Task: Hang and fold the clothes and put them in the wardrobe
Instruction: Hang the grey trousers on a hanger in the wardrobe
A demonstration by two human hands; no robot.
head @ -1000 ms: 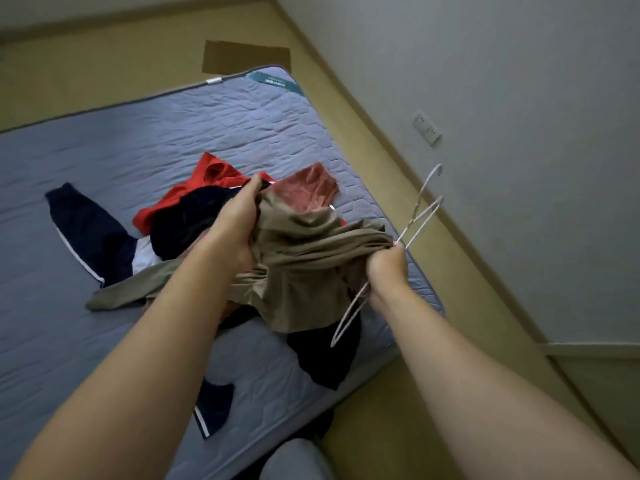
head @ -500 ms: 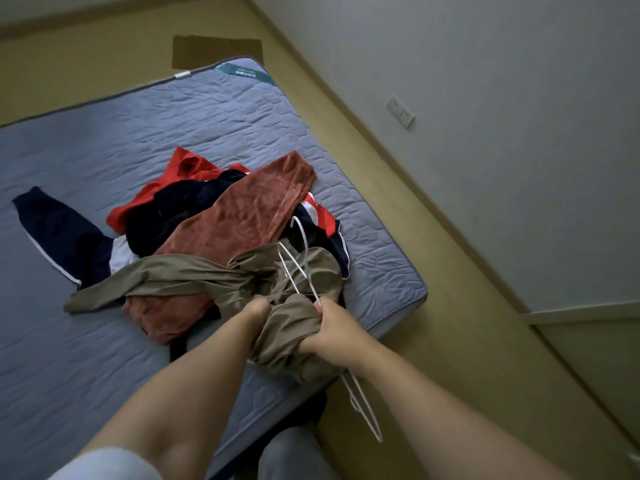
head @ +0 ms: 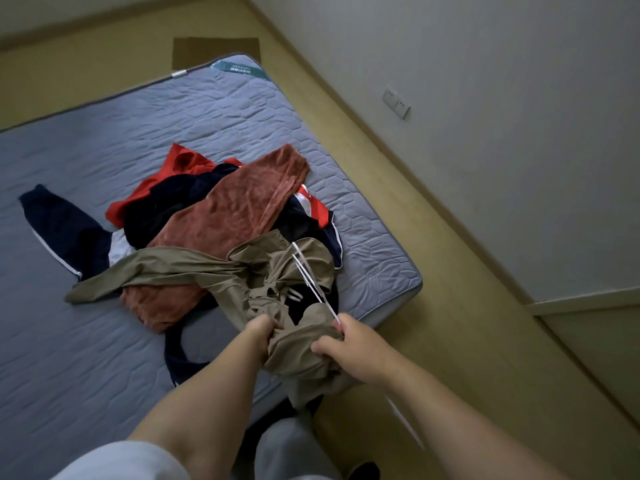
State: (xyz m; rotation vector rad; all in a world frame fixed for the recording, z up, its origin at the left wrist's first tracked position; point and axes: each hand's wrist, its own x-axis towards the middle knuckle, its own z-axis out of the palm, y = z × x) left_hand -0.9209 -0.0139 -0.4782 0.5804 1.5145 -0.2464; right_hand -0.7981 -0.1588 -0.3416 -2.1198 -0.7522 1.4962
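Arms extended, your left hand [head: 259, 330] clutches the khaki garment [head: 266, 271]; your right hand [head: 353, 345] pinches garment and white hanger [head: 305, 271] in one grip.

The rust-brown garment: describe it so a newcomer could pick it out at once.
On the grey quilted mattress lies a heap of clothes. Across its top, the rust-brown garment stretches diagonally. It alone looks plush and velvety, unlike the smooth khaki garment crossing its lower end and the navy garment and red garment beneath.
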